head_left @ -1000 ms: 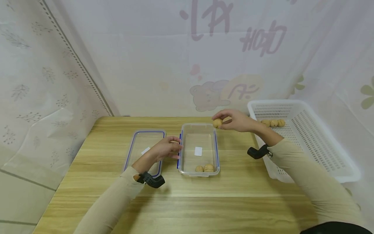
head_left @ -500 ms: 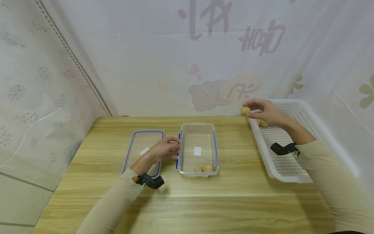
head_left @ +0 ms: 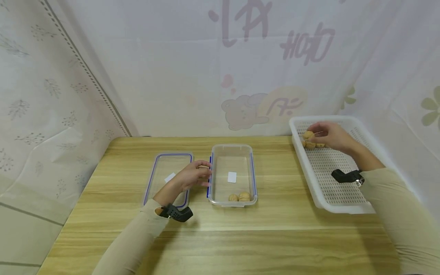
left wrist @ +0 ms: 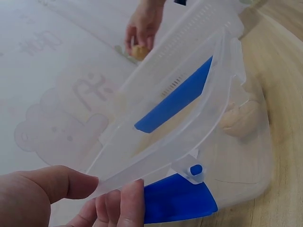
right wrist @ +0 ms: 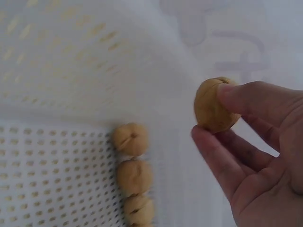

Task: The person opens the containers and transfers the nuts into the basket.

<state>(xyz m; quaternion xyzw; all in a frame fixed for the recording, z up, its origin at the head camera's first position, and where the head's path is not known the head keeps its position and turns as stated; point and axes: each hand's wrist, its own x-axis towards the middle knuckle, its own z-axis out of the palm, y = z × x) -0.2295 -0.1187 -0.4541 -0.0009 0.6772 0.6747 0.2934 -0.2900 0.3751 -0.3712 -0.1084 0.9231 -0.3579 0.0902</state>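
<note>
My right hand [head_left: 331, 135] pinches a walnut [right wrist: 215, 105] between thumb and fingertips, over the back left of the white plastic basket [head_left: 321, 202]. A row of walnuts [right wrist: 135, 177] lies in the basket, along its wall just below that hand. My left hand [head_left: 193, 175] holds the left side of a clear plastic storage box [head_left: 220, 168]. In the left wrist view its thumb is at the rim and its fingers [left wrist: 132, 201] are by a blue latch [left wrist: 180, 198]. Two walnuts [head_left: 244, 196] sit in the box's near right corner.
A clear lid with a blue seal [head_left: 173, 154] lies on the wooden table [head_left: 220, 244], left of the box and partly under my left forearm. A white label [head_left: 232, 177] shows on the box floor. Printed white curtains [head_left: 172, 76] hang behind the table and at both sides.
My right hand has carried the walnut right, from above the storage box's far right corner to over the row in the basket. My left hand stays at the box.
</note>
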